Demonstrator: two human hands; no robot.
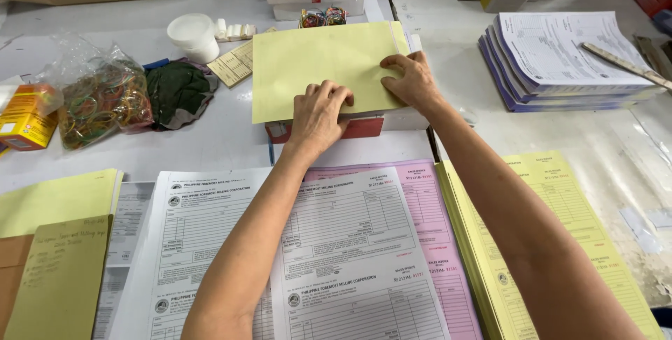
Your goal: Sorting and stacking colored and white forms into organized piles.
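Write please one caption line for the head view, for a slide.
Both hands, left hand and right hand, press on a pale yellow sheet above printed forms.

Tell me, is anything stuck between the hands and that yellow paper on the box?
No, nothing visible. The left hand lies flat on the near edge of the yellow sheet, and the right hand presses its right side. Both touch the paper directly, on top of the red-and-white stack.
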